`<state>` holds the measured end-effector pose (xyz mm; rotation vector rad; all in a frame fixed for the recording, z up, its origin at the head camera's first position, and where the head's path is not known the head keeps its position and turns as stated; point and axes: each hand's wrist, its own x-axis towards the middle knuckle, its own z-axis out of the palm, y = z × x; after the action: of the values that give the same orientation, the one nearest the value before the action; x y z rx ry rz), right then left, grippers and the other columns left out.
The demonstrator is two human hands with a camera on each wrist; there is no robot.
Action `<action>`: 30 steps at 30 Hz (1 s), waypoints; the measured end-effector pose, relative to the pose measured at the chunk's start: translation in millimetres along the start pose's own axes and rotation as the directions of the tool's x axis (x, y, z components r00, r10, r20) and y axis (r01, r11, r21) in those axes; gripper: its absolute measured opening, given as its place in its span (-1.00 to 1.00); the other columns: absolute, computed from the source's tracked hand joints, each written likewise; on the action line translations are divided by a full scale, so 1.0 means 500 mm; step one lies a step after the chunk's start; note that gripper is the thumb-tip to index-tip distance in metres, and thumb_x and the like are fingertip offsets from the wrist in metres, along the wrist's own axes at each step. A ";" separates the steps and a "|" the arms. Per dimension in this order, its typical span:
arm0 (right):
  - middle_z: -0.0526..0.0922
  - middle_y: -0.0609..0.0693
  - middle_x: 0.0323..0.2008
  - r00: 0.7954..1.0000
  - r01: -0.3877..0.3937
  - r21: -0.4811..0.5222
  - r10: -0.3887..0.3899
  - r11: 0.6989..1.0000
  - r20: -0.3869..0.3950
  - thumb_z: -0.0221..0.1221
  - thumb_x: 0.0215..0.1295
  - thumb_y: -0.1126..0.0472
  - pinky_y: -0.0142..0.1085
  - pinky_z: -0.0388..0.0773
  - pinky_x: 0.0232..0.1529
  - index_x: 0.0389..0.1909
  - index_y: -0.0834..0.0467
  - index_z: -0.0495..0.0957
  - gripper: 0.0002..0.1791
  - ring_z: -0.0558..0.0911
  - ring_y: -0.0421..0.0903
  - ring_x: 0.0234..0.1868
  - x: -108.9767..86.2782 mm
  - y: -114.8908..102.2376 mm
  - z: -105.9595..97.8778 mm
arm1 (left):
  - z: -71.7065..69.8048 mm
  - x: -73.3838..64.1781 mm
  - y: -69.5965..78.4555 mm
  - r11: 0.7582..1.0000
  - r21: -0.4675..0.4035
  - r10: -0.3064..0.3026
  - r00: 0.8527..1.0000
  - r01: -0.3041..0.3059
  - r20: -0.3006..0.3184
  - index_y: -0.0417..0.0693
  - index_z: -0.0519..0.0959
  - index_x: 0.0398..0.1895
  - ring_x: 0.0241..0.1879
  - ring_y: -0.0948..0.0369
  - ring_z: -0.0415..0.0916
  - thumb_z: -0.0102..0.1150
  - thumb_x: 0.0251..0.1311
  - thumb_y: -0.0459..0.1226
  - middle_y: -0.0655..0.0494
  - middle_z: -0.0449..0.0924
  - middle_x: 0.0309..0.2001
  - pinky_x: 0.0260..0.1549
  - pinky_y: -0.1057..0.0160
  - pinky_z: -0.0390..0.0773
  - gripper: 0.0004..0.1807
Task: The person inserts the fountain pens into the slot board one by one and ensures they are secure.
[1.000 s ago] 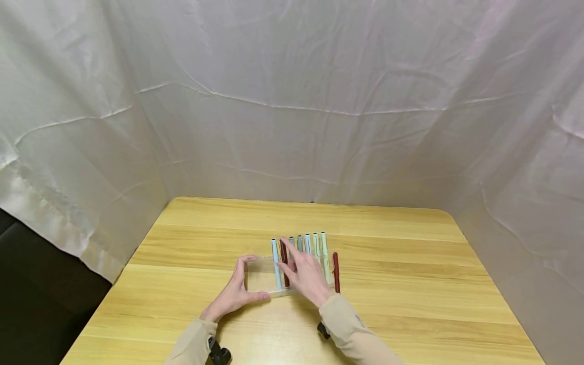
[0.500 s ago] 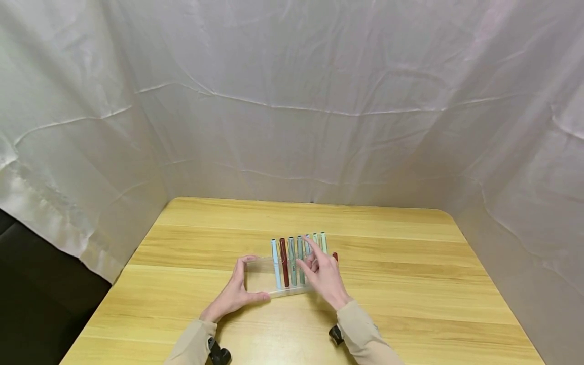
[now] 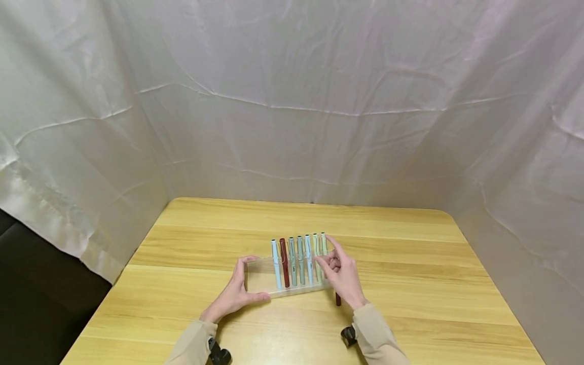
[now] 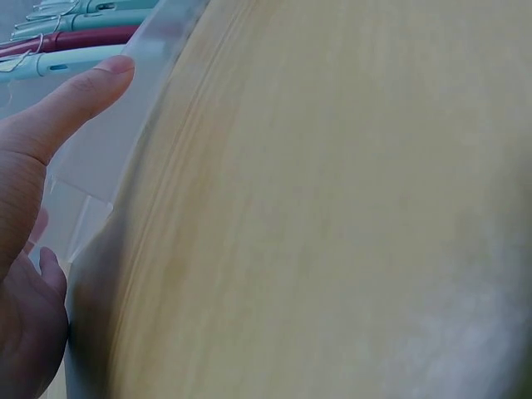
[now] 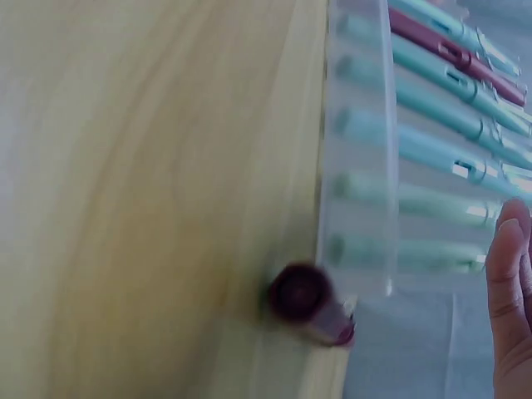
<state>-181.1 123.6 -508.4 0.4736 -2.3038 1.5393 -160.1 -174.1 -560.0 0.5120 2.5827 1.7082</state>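
Observation:
My left hand (image 3: 234, 294) grips the left end of a clear plastic tray (image 3: 260, 276), thumb along its front edge and fingers behind. Upright across the tray stand several capped pens: a light blue pen (image 3: 277, 271), a dark red pen (image 3: 285, 268), grey-green ones, another light blue pen (image 3: 308, 263) and two pale green pens at the right end. My right hand (image 3: 345, 279) is at those pale green pens, index fingertip by the cap top of the rightmost pen (image 3: 323, 244), thumb apart from it and lower. In the right wrist view the thumb (image 5: 509, 249) overlaps their clip ends.
Beyond the tray's right end, a loose dark red pen (image 3: 338, 299) is partly hidden under my right hand; its end (image 5: 299, 293) shows in the right wrist view. The wooden table (image 3: 410, 274) reaches back to a pale curtain (image 3: 292, 126).
My right hand has moved rightward along the row of pens, from the dark red one to the pale green ones, uncovering the pens between. My left hand and the tray have stayed put.

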 end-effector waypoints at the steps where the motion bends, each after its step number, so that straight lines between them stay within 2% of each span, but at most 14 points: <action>1: 0.64 0.07 -0.45 1.000 -0.011 0.009 0.011 1.000 -0.007 0.33 0.26 0.32 -0.50 0.55 -0.62 0.39 0.22 0.38 -0.34 0.54 -0.24 -0.61 0.000 0.004 -0.004 | 0.000 0.000 0.000 1.000 0.000 0.002 1.000 -0.002 0.000 -0.12 0.10 0.41 0.47 -0.19 0.10 0.65 -0.16 -0.12 -0.17 0.14 0.42 0.50 -0.42 -0.08 0.12; 7: 0.61 0.14 -0.38 0.987 -0.158 0.056 0.159 0.986 -0.008 0.32 0.28 0.31 -0.50 0.56 -0.59 0.44 0.18 0.31 -0.29 0.51 -0.31 -0.58 -0.005 0.020 -0.028 | 0.001 -0.001 0.002 1.000 -0.001 0.009 1.000 -0.009 0.004 -0.11 0.09 0.41 0.47 -0.20 0.09 0.64 -0.16 -0.14 -0.18 0.12 0.42 0.49 -0.43 -0.10 0.11; 11: 0.60 0.14 -0.34 0.968 -0.251 0.072 0.252 0.965 -0.003 0.30 0.30 0.30 -0.39 0.63 -0.59 0.47 0.11 0.27 -0.27 0.56 -0.22 -0.59 -0.009 0.035 -0.042 | 0.000 -0.001 0.004 1.000 -0.004 0.007 1.000 -0.007 0.008 -0.11 0.08 0.40 0.49 -0.20 0.06 0.64 -0.15 -0.14 -0.18 0.11 0.43 0.50 -0.41 -0.13 0.11; 17: 0.61 0.18 -0.30 0.951 -0.310 0.087 0.311 0.947 0.007 0.27 0.33 0.30 -0.20 0.71 -0.54 0.49 0.08 0.24 -0.27 0.62 -0.04 -0.59 -0.010 0.054 -0.060 | -0.001 -0.001 0.004 1.000 -0.006 0.017 1.000 -0.017 0.005 -0.14 0.08 0.40 0.48 -0.20 0.07 0.64 -0.15 -0.15 -0.19 0.11 0.42 0.50 -0.41 -0.11 0.11; 23: 0.61 0.26 -0.21 0.919 -0.392 0.071 0.389 0.917 0.060 0.23 0.36 0.32 -0.22 0.75 -0.46 0.51 0.08 0.19 -0.26 0.66 0.00 -0.52 -0.007 0.072 -0.073 | -0.001 -0.001 0.001 1.000 -0.004 0.029 1.000 -0.029 0.004 -0.12 0.09 0.40 0.47 -0.19 0.08 0.64 -0.15 -0.15 -0.17 0.12 0.42 0.50 -0.42 -0.11 0.10; 30: 0.62 0.26 -0.23 0.896 -0.438 0.053 0.430 0.898 0.110 0.22 0.37 0.32 -0.25 0.75 -0.47 0.52 0.15 0.16 -0.26 0.65 -0.04 -0.52 -0.003 0.089 -0.080 | 0.000 -0.001 -0.002 1.000 0.021 0.012 1.000 -0.012 -0.005 -0.04 0.10 0.39 0.43 -0.16 0.14 0.65 -0.18 -0.10 -0.15 0.15 0.40 0.47 -0.42 0.04 0.11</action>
<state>-196.1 177.0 -531.1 0.0426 -2.5558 1.8448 -159.7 -174.7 -561.3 0.5253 2.6092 1.6894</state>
